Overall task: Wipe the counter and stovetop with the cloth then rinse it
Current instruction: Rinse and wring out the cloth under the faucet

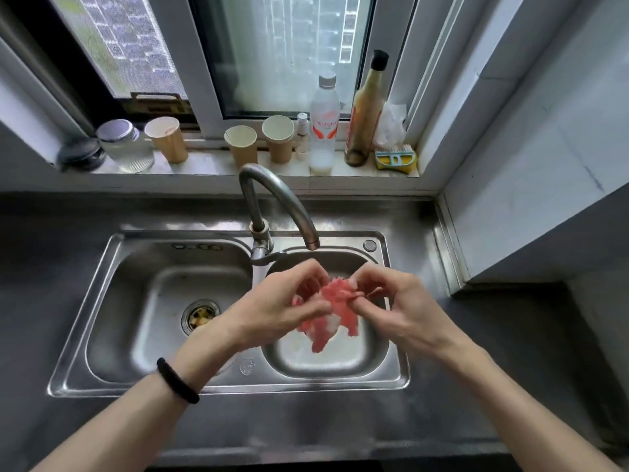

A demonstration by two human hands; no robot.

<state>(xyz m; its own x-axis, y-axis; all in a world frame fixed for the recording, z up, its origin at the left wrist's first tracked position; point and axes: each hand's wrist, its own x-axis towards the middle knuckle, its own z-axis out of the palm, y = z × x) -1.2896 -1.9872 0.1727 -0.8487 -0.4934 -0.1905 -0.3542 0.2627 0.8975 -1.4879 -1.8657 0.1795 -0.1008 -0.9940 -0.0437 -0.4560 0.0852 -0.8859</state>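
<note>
pink cloth (335,310) hangs bunched over the sink's right basin (374,356), just below the faucet spout (311,241), likely so rinse water drains there; left hand (279,310) and right hand (400,310) each hold it in a pinching grip.

I am in a kitchen at home. In front of me is a shiny metal sink (306,383) with two bowls and a bent tap (282,195). A grey counter (51,267) goes round it. Paper cups (166,139), a glass jar (126,148), bottles (323,124) and a scrub brush (396,160) stand on the window ledge (204,165).
</note>
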